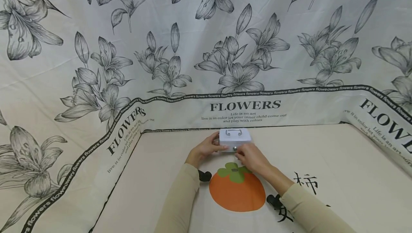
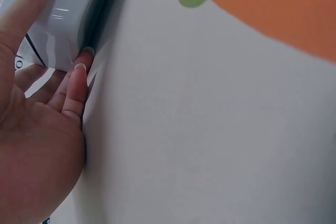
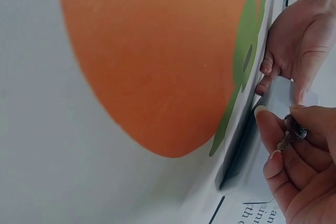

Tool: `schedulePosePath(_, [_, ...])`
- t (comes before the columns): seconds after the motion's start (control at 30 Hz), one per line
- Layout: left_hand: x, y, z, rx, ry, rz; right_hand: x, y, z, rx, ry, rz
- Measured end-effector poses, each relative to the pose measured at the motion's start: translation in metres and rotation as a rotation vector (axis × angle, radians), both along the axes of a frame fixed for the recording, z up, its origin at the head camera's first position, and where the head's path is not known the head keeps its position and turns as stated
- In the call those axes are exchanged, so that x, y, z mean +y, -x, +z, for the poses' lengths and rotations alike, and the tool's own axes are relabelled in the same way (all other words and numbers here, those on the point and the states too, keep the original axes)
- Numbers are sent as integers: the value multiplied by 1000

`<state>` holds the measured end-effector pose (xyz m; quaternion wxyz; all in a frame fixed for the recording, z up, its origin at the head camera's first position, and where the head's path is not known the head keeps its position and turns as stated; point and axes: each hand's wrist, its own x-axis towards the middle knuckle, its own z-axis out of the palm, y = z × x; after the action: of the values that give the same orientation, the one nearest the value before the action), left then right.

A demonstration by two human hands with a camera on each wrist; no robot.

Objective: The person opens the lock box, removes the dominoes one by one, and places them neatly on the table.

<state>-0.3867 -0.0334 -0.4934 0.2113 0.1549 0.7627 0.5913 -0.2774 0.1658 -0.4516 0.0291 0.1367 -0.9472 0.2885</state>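
Observation:
A small white cash box (image 1: 234, 139) with a metal handle (image 1: 233, 132) on its lid stands at the far side of the table. My left hand (image 1: 204, 148) holds its left end; in the left wrist view the thumb (image 2: 31, 9) lies along the front and the other fingers (image 2: 77, 90) are bent at the end and lower edge. At the front lock, my right hand (image 1: 254, 158) pinches a small metal key (image 3: 295, 127) between thumb and finger. A second key (image 3: 284, 141) hangs by it in the right wrist view. The lid is down.
The pale tablecloth (image 1: 154, 176) bears a printed orange persimmon (image 1: 237, 195) in front of the box and black characters (image 1: 305, 183) to the right. Behind the box rises a flower-printed cloth (image 1: 244, 111), with its sides running along the left and right.

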Motion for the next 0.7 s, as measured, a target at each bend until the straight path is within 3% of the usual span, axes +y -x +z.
schedulePosePath(0.5, [0, 2, 0, -13, -19, -5, 1, 2, -2, 3, 45, -10])
schedulePosePath(0.7, [-1, 1, 1, -13, -42, -17, -1, 0, -3, 78, -27, 2])
